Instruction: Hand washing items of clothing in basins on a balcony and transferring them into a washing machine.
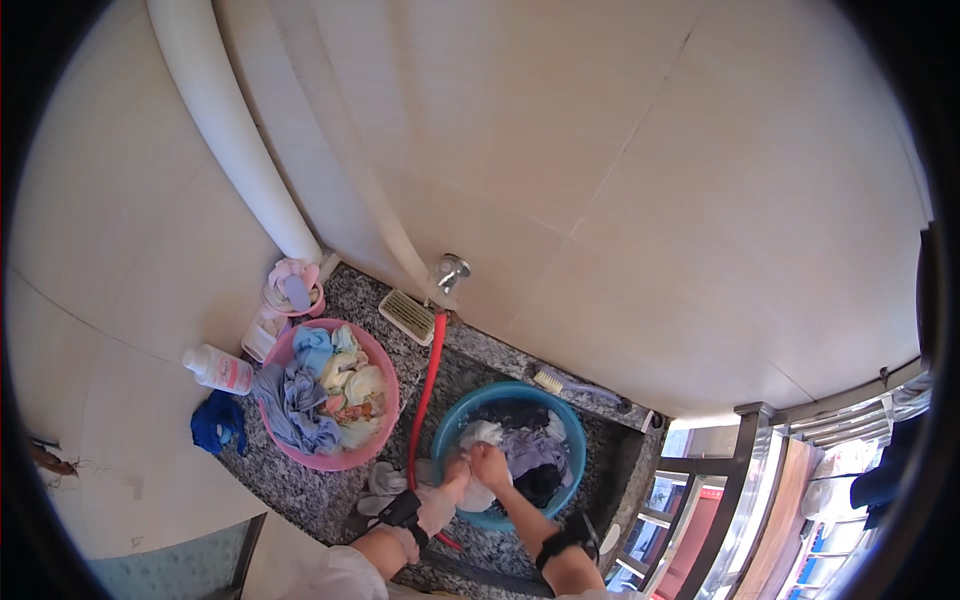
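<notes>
White garment (478, 490) sits bunched at the near rim of the blue basin (447, 425), directly under both your grips: left hand (456, 468) and right hand (490, 464) are closed on it, side by side, equally near.

A red hose (424, 385) and pink basin (385, 440) crowd left of the fingers (470, 467); clothes (535, 455) block ahead.

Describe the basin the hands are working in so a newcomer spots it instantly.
Start at the metal tap on the tiled wall and follow the red hose down to the speckled stone floor. The blue basin sits right of the hose, with both hands in its laundry. Its neighbour left of the hose, the pink basin, holds heaped clothes.
</notes>
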Demonstrator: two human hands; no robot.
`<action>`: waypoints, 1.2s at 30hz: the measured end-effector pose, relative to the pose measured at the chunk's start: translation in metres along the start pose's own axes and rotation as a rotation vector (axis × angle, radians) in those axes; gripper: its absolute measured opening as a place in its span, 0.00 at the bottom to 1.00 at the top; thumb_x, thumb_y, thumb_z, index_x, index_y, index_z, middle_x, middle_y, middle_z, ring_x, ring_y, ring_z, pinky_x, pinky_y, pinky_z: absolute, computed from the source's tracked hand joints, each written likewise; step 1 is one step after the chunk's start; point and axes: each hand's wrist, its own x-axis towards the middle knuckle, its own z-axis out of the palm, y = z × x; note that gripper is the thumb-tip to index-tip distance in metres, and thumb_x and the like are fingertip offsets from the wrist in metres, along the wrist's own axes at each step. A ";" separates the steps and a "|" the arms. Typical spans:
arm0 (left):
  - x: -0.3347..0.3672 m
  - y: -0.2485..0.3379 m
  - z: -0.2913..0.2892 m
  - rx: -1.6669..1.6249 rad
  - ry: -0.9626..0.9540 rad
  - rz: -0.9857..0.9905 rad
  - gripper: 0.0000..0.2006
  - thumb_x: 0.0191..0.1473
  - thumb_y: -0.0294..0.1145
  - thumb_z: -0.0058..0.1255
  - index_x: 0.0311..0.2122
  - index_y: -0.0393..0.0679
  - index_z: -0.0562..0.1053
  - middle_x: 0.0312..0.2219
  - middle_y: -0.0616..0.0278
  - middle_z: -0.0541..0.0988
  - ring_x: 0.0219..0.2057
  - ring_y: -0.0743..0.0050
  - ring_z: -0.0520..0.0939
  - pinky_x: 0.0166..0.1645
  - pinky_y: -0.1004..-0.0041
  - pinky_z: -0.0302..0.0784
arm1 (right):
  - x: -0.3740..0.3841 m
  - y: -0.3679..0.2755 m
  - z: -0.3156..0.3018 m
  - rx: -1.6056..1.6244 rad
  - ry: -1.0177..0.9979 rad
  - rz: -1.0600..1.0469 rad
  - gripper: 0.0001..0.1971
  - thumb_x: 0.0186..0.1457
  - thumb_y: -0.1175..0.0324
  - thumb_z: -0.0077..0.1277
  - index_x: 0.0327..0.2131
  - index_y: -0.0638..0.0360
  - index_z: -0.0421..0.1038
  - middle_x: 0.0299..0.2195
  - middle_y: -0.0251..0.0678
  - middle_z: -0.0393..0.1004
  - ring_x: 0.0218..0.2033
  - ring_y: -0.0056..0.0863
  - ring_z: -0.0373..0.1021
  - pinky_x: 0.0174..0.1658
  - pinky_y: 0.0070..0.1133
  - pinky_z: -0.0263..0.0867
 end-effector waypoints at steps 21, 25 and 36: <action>0.006 -0.001 -0.001 -0.434 -0.341 -0.275 0.18 0.58 0.34 0.44 0.52 0.42 0.63 0.44 0.56 0.72 0.46 0.66 0.73 0.51 0.65 0.69 | 0.022 0.006 -0.013 0.048 0.258 0.012 0.10 0.48 0.64 0.48 0.25 0.58 0.76 0.22 0.50 0.73 0.26 0.48 0.72 0.32 0.38 0.67; -0.004 -0.005 -0.024 -0.340 -0.276 -0.207 0.18 0.59 0.35 0.43 0.52 0.42 0.63 0.44 0.56 0.72 0.46 0.65 0.73 0.52 0.65 0.69 | -0.023 -0.030 0.018 0.160 0.158 -0.124 0.11 0.49 0.64 0.47 0.24 0.60 0.75 0.22 0.51 0.73 0.27 0.50 0.72 0.33 0.38 0.67; -0.013 0.020 -0.008 -0.464 -0.133 0.048 0.17 0.61 0.39 0.37 0.52 0.43 0.64 0.45 0.56 0.71 0.48 0.64 0.72 0.54 0.64 0.67 | 0.054 0.025 0.015 -0.444 0.506 -0.225 0.08 0.50 0.62 0.47 0.29 0.56 0.70 0.32 0.44 0.75 0.30 0.52 0.72 0.37 0.44 0.65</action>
